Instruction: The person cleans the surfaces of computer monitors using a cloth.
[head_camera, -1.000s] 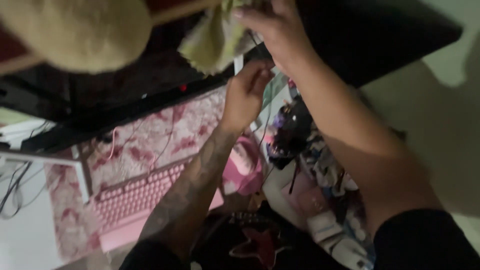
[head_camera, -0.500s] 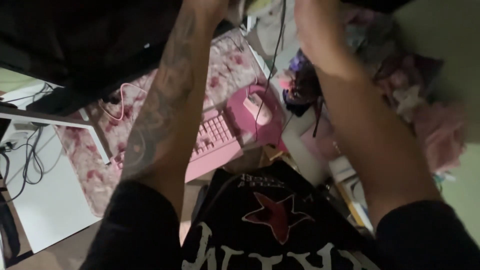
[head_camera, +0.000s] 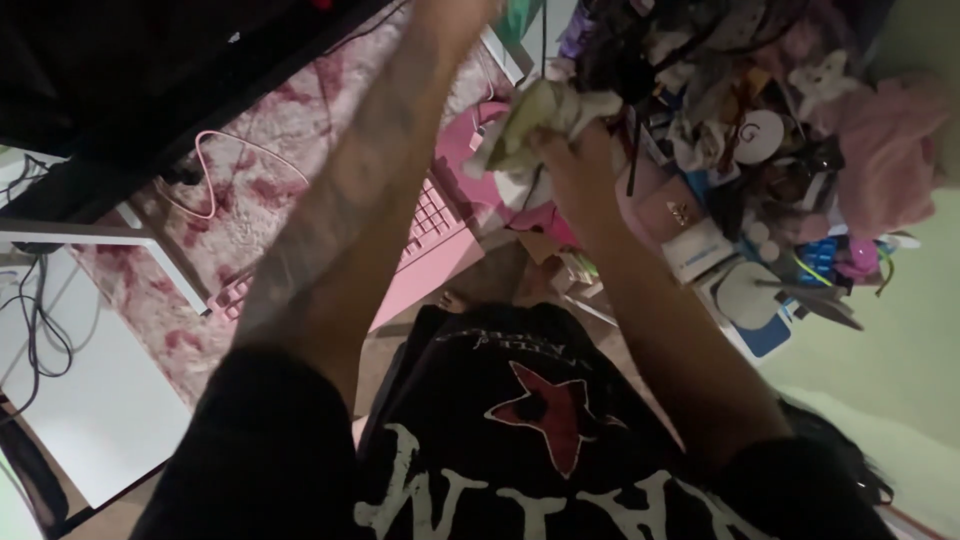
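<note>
My right hand (head_camera: 572, 158) is closed around a crumpled pale yellow-green cloth (head_camera: 530, 118), held above the right end of a pink keyboard (head_camera: 432, 232). My left forearm (head_camera: 350, 200) stretches up and across the desk. It leaves the picture at the top edge, so the left hand is hidden. A black monitor (head_camera: 120, 60) sits at the upper left, just left of that forearm. Under the keyboard lies a pink-and-white marbled desk mat (head_camera: 265, 165).
A heap of clutter (head_camera: 760, 120) with small boxes, pink fabric and round white items fills the upper right. A white desk surface (head_camera: 85, 395) with dark cables (head_camera: 35, 320) is at the left. A pink cable (head_camera: 225, 150) loops on the mat. My black shirt with a red star (head_camera: 545, 410) fills the bottom.
The view has tilted down toward my chest. My right hand came down from the top edge with the cloth. My left hand rose out of the picture.
</note>
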